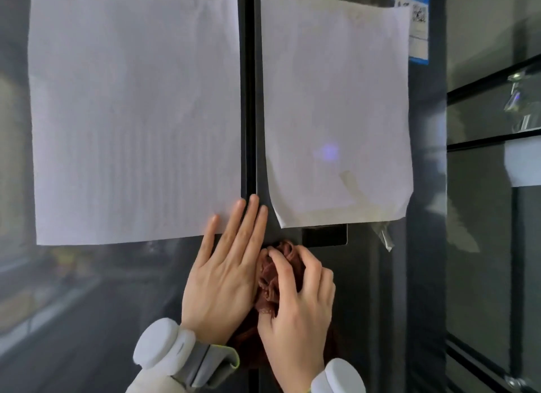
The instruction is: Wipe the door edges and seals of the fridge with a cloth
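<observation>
A dark, glossy two-door fridge fills the view, its left door [87, 290] and right door [366, 290] meeting at a black vertical seam [248, 100]. My left hand [225, 264] lies flat with straight fingers on the left door, fingertips reaching the seam. My right hand [295, 302] grips a bunched reddish-brown cloth [272, 278] and holds it against the seam just right of my left hand. Part of the cloth hangs hidden below my right palm.
A large white paper sheet [134, 109] covers the left door and a smaller one [336, 109] the right door. A blue-and-white sticker [415, 24] sits at the top right. A black-framed glass cabinet [494, 217] stands to the right of the fridge.
</observation>
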